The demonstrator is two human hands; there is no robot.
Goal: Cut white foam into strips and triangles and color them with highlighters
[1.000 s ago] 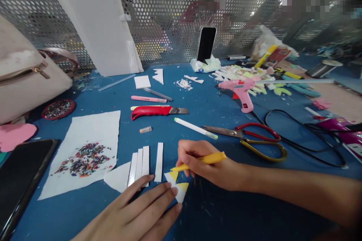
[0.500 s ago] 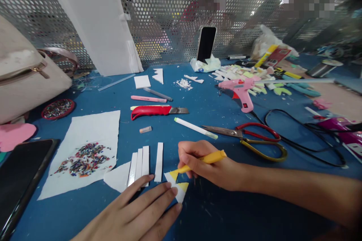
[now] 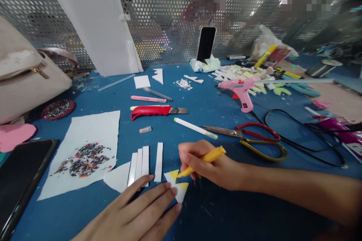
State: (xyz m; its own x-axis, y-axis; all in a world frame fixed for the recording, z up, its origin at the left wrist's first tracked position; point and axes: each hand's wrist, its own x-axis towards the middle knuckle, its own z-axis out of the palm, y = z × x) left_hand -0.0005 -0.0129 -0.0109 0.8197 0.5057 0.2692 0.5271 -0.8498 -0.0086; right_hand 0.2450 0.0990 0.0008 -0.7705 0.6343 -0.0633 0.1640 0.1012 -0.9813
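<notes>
Between the fingers of my right hand (image 3: 205, 163) is a yellow marker (image 3: 212, 155), its tip down at the edge of a small white foam piece (image 3: 170, 176) with a yellow-coloured corner. My left hand (image 3: 141, 211) lies flat with fingers stretched, its fingertips pressing on the foam piece. A second point of foam (image 3: 181, 192), also yellow along its upper part, shows by those fingertips; whether the two join under the fingers is hidden. Just above the left hand are several white strips (image 3: 138, 163) and a single strip (image 3: 159, 162) beside them.
A red utility knife (image 3: 158, 111), a white marker (image 3: 195, 128) and scissors (image 3: 243, 134) lie ahead of my hands. A pink glue gun (image 3: 240, 90) with its cord is at right. Paper with colourful bits (image 3: 93, 131) and a dark phone (image 3: 22, 180) lie at left.
The yellow marker has tilted and its tip has shifted slightly, showing more of the yellow corner. My left hand and the foam piece stay in place.
</notes>
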